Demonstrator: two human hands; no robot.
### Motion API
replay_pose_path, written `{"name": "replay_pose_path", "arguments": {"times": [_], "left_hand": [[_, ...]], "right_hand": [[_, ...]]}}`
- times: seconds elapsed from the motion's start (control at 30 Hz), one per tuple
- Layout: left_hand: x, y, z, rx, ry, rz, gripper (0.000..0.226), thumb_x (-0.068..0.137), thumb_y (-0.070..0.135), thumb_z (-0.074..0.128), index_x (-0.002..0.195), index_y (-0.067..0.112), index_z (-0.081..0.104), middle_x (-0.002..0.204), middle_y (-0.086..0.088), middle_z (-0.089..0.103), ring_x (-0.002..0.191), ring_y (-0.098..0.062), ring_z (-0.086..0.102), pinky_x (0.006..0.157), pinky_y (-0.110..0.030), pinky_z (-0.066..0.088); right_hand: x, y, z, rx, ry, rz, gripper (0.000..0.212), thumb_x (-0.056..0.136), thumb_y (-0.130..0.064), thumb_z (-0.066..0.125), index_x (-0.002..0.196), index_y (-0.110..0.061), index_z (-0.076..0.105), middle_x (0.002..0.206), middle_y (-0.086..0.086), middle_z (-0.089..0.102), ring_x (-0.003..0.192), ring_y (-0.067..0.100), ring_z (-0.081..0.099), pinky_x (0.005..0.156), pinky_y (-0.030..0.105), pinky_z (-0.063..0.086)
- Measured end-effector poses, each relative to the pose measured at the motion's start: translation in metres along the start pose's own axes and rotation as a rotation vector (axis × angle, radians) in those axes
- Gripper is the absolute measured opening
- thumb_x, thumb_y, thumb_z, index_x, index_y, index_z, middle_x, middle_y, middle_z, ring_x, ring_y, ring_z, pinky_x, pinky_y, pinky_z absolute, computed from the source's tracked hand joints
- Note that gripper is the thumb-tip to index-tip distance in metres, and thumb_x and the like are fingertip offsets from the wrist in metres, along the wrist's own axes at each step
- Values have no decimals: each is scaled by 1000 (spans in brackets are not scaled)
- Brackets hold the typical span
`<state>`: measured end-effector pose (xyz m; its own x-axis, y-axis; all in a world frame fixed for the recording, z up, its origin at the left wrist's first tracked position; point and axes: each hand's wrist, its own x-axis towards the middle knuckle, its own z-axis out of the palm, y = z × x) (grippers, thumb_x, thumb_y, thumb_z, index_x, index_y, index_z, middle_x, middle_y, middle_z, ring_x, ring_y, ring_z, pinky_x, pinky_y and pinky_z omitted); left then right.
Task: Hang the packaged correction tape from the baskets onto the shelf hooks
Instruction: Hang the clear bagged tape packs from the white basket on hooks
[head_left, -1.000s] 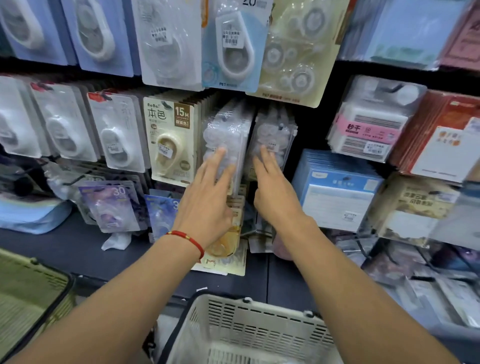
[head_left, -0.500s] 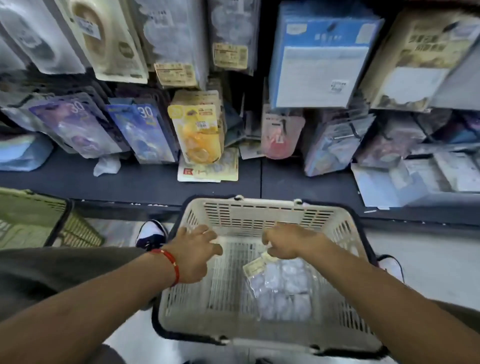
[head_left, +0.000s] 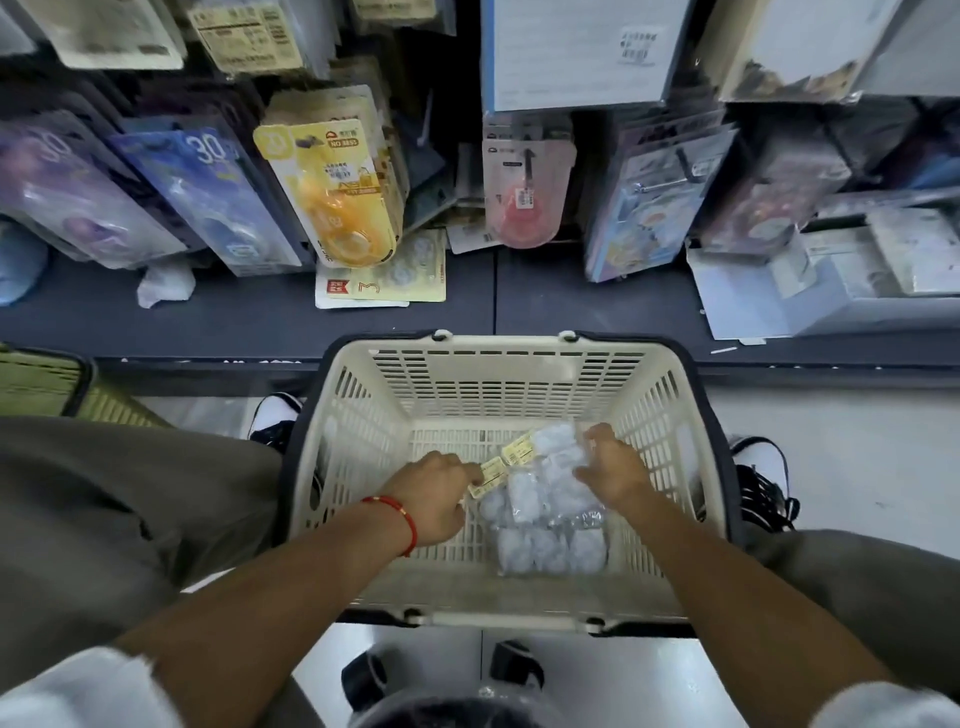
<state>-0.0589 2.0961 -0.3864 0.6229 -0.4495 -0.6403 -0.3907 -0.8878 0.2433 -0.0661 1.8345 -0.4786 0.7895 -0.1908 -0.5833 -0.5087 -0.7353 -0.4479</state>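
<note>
Both hands down in the cream basket, gathering clear packs of correction tape.

The left hand (head_left: 434, 499) pinches the yellow header end of one of the packs (head_left: 540, 512), fingers curled onto it; the right hand (head_left: 610, 467) presses bent fingers on the top of the same pile, though whether it truly grips cannot be told. The packs lie loose on the floor of the basket (head_left: 509, 384), which sits below the shelf (head_left: 249, 322). Stock already hangs above; at least this small heap is left to lift and hook. A green basket (head_left: 47, 387) waits at the left.
</note>
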Motion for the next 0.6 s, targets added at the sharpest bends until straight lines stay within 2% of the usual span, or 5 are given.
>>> {"name": "replay_pose_path", "arguments": {"times": [0.2,0.33,0.4,0.5,0.6], "left_hand": [[7,12,-4,-217,184,130,83,96,26,72,165,27,25,170,-3,26,155,-22,24,125,-37,27],[7,18,-15,-580,362,119,34,103,24,65,137,19,63,137,-6,67,129,-25,59,109,-41,48],[5,16,-24,-906,355,-27,25,107,20,59,129,14,67,119,-9,75,114,-28,70,97,-43,57],[-1,7,-29,-1136,253,-169,28,109,25,56,136,21,64,116,-9,77,104,-25,75,86,-41,62],[-4,0,-24,-1241,209,-258,31,109,25,55,139,22,61,119,-11,76,108,-29,74,94,-49,61]], "right_hand": [[-17,-19,-39,947,-392,145,22,101,-2,64,120,-1,74,127,18,71,103,22,74,72,25,64],[-20,-36,-42,1185,-613,125,44,110,-29,54,128,10,67,112,29,74,76,24,77,62,23,62],[-13,-33,-32,988,-529,170,59,111,-48,43,125,3,71,112,26,76,78,30,78,65,33,64],[0,-16,-15,104,-65,41,37,109,-32,53,126,-4,70,120,19,75,99,34,76,91,44,62],[1,4,7,-384,-143,-141,61,102,-14,63,159,-16,41,162,10,42,145,32,45,121,45,40]]}}
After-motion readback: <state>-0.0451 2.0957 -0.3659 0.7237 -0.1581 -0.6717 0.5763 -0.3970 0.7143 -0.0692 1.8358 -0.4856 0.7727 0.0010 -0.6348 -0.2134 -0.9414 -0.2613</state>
